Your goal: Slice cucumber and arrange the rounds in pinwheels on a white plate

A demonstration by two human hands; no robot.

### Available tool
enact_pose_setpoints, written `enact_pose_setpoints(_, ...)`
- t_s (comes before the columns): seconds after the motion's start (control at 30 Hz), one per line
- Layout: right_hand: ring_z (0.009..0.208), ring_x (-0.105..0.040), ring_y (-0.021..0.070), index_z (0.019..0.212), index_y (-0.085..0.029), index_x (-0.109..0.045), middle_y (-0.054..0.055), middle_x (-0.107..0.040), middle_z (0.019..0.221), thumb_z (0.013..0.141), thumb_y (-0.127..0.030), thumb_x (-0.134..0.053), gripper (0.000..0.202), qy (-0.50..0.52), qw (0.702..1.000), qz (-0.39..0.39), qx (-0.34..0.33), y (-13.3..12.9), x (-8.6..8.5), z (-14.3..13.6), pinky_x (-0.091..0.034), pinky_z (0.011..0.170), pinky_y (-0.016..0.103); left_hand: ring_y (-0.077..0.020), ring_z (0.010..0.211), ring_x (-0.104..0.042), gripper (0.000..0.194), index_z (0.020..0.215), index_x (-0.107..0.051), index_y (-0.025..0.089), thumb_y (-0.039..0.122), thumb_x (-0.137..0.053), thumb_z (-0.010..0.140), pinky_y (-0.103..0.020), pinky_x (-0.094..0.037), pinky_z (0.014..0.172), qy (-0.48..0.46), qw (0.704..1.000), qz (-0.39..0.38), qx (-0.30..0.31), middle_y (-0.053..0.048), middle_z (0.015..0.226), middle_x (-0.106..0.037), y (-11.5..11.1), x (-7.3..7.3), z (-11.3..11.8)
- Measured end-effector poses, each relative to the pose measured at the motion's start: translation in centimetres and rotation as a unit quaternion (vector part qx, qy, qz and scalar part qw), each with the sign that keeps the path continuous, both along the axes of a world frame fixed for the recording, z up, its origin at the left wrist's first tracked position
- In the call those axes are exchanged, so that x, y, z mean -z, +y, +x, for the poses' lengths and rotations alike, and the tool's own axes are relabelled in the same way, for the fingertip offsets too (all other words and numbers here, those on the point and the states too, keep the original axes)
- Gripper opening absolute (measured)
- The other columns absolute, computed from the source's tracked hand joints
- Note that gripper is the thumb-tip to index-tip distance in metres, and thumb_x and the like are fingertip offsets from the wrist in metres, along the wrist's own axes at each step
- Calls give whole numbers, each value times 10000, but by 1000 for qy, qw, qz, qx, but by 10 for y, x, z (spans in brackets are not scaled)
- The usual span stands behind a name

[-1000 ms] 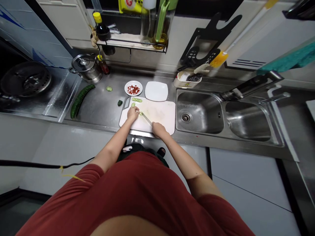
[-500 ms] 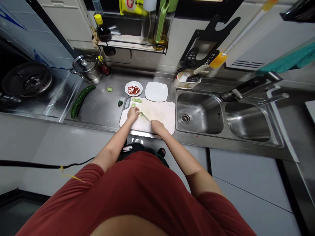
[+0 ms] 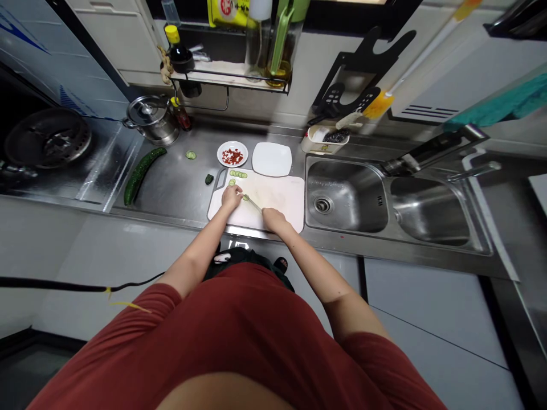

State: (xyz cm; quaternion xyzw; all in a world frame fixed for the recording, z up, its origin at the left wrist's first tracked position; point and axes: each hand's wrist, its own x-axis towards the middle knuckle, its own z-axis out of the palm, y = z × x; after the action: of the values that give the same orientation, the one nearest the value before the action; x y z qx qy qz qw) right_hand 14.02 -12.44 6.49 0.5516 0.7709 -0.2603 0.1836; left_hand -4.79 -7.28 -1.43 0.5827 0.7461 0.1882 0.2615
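My right hand is wrapped round the handle of a knife, whose blade points up and left over the white cutting board. A small cucumber slice sits at the blade's tip. Just left of it, my left hand has its fingers bent and pressed together close to that slice; what they hold is too small to make out. Several cucumber slices lie in a row at the board's upper left, with another slice just above my left hand.
Behind the board are a plate of chopped red pieces and a white square plate. A whole cucumber, a cucumber end and a steel pot stand left. The sink adjoins the board's right side.
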Motion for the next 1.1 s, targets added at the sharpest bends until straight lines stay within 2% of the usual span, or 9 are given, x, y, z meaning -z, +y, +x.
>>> enact_pose_setpoints(0.4, 1019, -629, 246, 1138, -90, -625, 200, -639, 1127, 890, -92, -408, 329, -3, 1000, -12, 10, -2, -3, -2, -477, 799, 286, -177, 877, -561, 158, 908, -647, 205, 250, -646, 756, -295, -419, 836, 3, 1000, -3, 1, -58, 977, -599, 0, -4, 1)
enact_pose_setpoints(0.63, 1025, -624, 239, 1129, -96, -624, 188, -647, 1112, 876, -79, -413, 330, 6, 1000, 2, 15, -5, 3, 0, -477, 805, 281, -186, 906, -565, 149, 912, -640, 204, 249, -624, 771, -295, -415, 854, 9, 1000, 11, 9, -65, 991, -601, -3, -4, 2)
enact_pose_setpoints(0.87, 1016, -625, 248, 1103, -103, -622, 185, -644, 1096, 825, -71, -496, 307, -4, 1000, -5, 15, -15, 5, 11, -481, 788, 289, -229, 1012, -548, 218, 997, -640, 208, 197, -479, 850, -330, -409, 917, 28, 997, 62, 21, -99, 1045, -575, -19, -4, 8)
enact_pose_setpoints(0.97, 1017, -622, 255, 1109, -115, -617, 179, -642, 1098, 800, -80, -525, 325, -9, 1000, -15, 22, -19, 3, 17, -479, 774, 287, -249, 1067, -516, 256, 1061, -638, 205, 235, -474, 867, -344, -393, 966, 45, 995, 82, 44, -111, 1072, -553, -28, -6, 12)
enact_pose_setpoints(1.1, 985, -626, 243, 1106, -140, -602, 160, -645, 1089, 870, -155, -454, 279, 13, 999, 4, 52, -26, 5, 30, -464, 755, 279, -262, 1087, -489, 265, 1075, -640, 202, 278, -517, 853, -353, -390, 983, 58, 991, 94, 75, -115, 1071, -540, -35, -8, 15)
